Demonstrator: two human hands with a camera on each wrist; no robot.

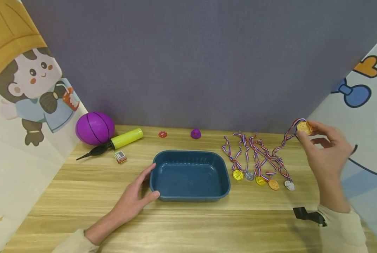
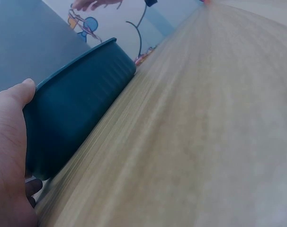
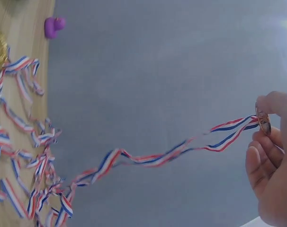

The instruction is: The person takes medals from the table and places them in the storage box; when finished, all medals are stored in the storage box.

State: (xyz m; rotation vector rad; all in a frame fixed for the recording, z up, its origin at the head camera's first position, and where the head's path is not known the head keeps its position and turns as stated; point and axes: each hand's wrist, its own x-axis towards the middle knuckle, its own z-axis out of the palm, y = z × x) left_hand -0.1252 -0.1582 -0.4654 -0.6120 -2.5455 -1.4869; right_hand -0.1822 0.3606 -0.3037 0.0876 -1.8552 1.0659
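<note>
My right hand (image 1: 327, 144) pinches a gold medal (image 1: 304, 128) between thumb and fingers, raised above the table. Its red, white and blue striped ribbon (image 3: 153, 160) trails down into a tangle of ribbons. At the centre, my left hand (image 1: 132, 196) holds the left end of a dark teal plastic basin (image 1: 189, 199), thumb at the front corner and fingers along the side. Nothing lies in the basin. Right of it lie several medals on ribbons, including a gold medal (image 1: 238, 175), a silver medal (image 1: 290, 185) and a bronze-coloured medal (image 1: 273, 185).
At the back left are a purple ball (image 1: 95, 128), a yellow-green hand pump (image 1: 126, 138) and a small box-like item (image 1: 120, 157). A red poker chip (image 1: 162, 134) and a purple rubber duck (image 1: 196, 133) sit along the grey back panel (image 1: 188, 70). Printed panels flank the table.
</note>
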